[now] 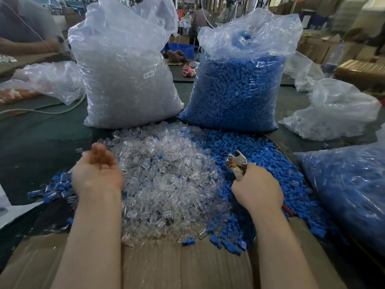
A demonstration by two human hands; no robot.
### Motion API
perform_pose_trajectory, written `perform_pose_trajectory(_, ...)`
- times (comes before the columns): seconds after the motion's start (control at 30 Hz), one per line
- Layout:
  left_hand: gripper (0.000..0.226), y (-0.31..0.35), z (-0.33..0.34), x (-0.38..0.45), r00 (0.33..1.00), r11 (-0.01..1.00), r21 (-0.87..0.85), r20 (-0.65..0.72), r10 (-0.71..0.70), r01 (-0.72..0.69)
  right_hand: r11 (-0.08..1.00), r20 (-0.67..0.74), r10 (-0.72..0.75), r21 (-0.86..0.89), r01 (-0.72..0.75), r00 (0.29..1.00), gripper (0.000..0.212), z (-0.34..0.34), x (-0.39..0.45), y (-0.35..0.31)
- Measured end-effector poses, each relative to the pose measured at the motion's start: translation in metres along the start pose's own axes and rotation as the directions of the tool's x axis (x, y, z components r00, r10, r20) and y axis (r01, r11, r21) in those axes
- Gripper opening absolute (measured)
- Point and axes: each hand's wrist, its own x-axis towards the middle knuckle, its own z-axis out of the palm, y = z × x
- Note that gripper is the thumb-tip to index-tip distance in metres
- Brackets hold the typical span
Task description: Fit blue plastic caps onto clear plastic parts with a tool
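Centrally, a heap of clear parts lies on a sheet of cardboard, and a heap of blue caps adjoins it on the right, the two mingling slightly along their shared border. Left hand: palm up, fingers loosely curved and somewhat blurred, holding nothing that can be made out, hovering over the left edge of the clear heap; the clear parts lie directly to its right and beneath its fingertips, so it is the nearer hand for picking one up. Right hand: fingers wrapped around the handles of a plier-like tool, whose metal head points up and to the left, towards the seam between the two heaps; the blue caps lie directly under and to the right of this hand. Whether the tool's nose is parted cannot be told. The clear parts appear as small, glossy, hard, roughly cylindrical mouldings; the caps look matt, small and blocky. Behind the heaps stand two tall transparent film bags, the left bag of clear parts and the right bag of blue caps, upright and close together. A smaller cluster of blue-and-clear pieces, probably finished assemblies, lies left of the left wrist.
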Motion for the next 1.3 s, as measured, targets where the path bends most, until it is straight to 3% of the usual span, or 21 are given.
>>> perform_pose_trajectory(0.07,0.010,-0.008,0.005,-0.003,0.997,0.916,0.398,0.067,0.026,-0.051,1.000,0.030,0.006,-0.027,-0.005,1.000,0.018,0.000,0.000,-0.001)
perform_pose_trajectory(0.13,0.008,-0.020,0.003,-0.006,0.971,0.681,0.710,0.239,0.009,-0.181,0.999,0.041,0.011,-0.037,-0.010,0.999,0.016,0.001,0.001,-0.001)
perform_pose_trajectory(0.2,0.007,-0.032,0.001,-0.015,0.909,0.375,0.860,0.406,-0.090,-0.347,1.000,0.047,0.013,-0.029,-0.012,0.999,0.013,0.001,0.001,-0.002)
perform_pose_trajectory(0.27,0.009,-0.045,-0.001,-0.021,0.836,0.097,0.866,0.499,-0.226,-0.491,1.000,0.050,0.021,-0.022,-0.019,0.999,0.012,0.002,0.000,-0.003)
perform_pose_trajectory(0.37,0.013,-0.063,-0.007,-0.031,0.737,-0.203,0.729,0.552,-0.390,-0.654,1.000,0.053,0.025,-0.012,-0.025,0.998,0.013,0.001,0.001,-0.001)
perform_pose_trajectory(0.43,0.017,-0.070,-0.008,-0.035,0.704,-0.323,0.635,0.547,-0.453,-0.702,1.000,0.070,0.017,0.012,-0.018,0.997,0.016,0.002,0.002,-0.001)
perform_pose_trajectory(0.57,0.032,-0.080,-0.008,-0.039,0.693,-0.452,0.525,0.548,-0.468,-0.721,0.999,0.077,-0.006,0.035,0.003,0.997,0.021,0.005,0.003,-0.005)
perform_pose_trajectory(0.67,0.032,-0.083,-0.009,-0.039,0.690,-0.506,0.476,0.569,-0.447,-0.720,1.000,0.056,-0.006,0.027,0.005,0.998,0.018,0.006,0.002,-0.007)
perform_pose_trajectory(1.1,0.011,-0.081,-0.010,-0.036,0.681,-0.421,0.535,0.574,-0.455,-0.733,0.997,0.047,0.065,0.031,-0.066,0.997,0.023,0.006,0.002,-0.007)
perform_pose_trajectory(1.2,0.008,-0.080,-0.010,-0.034,0.676,-0.340,0.586,0.598,-0.430,-0.736,0.995,0.000,0.044,0.085,-0.044,0.999,0.025,0.006,0.002,-0.007)
perform_pose_trajectory(1.3,0.007,-0.078,-0.006,-0.035,0.698,-0.155,0.704,0.602,-0.388,-0.693,0.981,-0.055,0.018,0.191,-0.008,0.998,0.033,0.003,0.003,-0.007)
